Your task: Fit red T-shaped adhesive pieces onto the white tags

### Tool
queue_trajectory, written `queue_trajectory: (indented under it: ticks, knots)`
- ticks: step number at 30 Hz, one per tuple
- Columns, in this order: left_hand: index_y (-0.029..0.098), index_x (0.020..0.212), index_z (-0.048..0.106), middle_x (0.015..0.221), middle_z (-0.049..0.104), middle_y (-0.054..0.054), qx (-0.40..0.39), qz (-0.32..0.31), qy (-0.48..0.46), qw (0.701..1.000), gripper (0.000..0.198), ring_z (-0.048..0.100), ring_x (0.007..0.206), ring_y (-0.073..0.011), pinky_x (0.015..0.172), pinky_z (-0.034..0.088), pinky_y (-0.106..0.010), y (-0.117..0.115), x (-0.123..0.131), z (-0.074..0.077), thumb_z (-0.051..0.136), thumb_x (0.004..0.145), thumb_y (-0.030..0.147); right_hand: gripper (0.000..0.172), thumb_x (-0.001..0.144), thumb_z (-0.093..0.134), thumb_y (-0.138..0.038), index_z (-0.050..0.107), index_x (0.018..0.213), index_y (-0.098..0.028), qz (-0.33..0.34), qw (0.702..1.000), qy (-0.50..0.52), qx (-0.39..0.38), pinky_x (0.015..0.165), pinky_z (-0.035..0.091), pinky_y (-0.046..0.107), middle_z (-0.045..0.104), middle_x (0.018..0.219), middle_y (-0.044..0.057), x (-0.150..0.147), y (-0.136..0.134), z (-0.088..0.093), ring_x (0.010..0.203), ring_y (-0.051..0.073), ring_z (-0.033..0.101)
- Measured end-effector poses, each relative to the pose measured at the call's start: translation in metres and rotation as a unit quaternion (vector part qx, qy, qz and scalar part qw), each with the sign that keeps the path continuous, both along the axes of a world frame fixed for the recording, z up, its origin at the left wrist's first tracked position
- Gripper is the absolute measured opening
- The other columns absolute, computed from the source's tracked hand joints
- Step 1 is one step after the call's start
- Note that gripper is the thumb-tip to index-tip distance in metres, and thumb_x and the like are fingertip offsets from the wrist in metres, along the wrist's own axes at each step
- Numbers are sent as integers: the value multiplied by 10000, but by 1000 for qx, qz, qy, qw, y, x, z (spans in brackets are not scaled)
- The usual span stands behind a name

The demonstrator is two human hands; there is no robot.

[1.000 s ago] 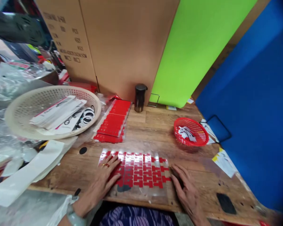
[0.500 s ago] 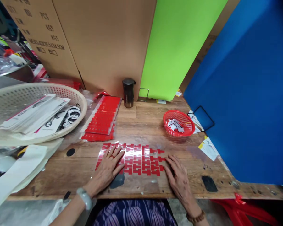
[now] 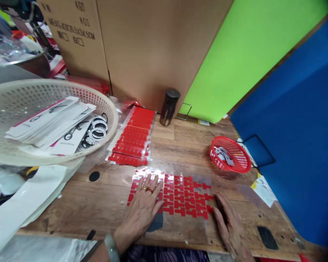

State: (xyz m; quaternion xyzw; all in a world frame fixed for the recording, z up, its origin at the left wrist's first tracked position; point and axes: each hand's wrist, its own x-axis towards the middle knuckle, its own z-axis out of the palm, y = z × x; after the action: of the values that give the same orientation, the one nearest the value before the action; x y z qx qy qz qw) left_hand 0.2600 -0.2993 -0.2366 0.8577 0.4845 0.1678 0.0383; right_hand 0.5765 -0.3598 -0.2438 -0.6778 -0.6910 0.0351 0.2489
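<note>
A clear sheet with rows of red T-shaped stickers (image 3: 184,196) lies flat on the wooden table. My left hand (image 3: 142,202), fingers spread, rests on the left part of this sheet and covers some of its stickers. At the sheet's right edge is my right hand (image 3: 229,222). Its thumb and forefinger are apart, their tips close to the outermost red stickers, and I see nothing held between them. The other fingers of this hand are mostly hidden behind the forefinger.
Beyond the sheet lie stacked red sticker sheets (image 3: 133,138) and a dark tumbler (image 3: 169,107). To the right is a red basket (image 3: 242,156) with small white cards. A large cream basket (image 3: 106,105) holds printed cards and rings. Cardboard (image 3: 164,43) and a blue panel (image 3: 297,120) stand behind.
The view has shifted and tilted, so the table's things appear further right. My left hand stays flat on the sheet. My right hand has turned more onto its side at the sheet's right edge.
</note>
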Motion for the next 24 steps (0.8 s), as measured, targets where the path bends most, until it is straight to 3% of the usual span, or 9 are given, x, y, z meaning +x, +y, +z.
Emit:
queue_trajectory:
  ticks: [6,17,24]
  knots:
    - [203,1393,345,1451,382,-98,-18,-9,-11,1000,567,253,1369,-287,1080,253,-485,-1,0,-1,502,868,351,470,919,389,-410,396,1350,-222,2,998,21,-58,1035,346,533,461,1371,103,-9,-1,15,1261,285,424]
    - [184,1352,404,1391,465,-100,8,-27,1,1000,523,337,1324,-305,1052,298,-491,1,2,3,503,868,355,400,918,418,-364,486,1276,-200,9,999,22,-36,1036,344,507,495,1338,114,-11,1,14,1261,257,425]
    - [187,1356,403,1405,446,-105,31,-24,-18,999,500,305,1346,-285,1076,270,-483,0,2,-4,474,883,335,351,911,444,-353,551,1204,-192,-3,1000,21,-22,1009,379,509,524,1303,127,-15,2,15,1228,265,463]
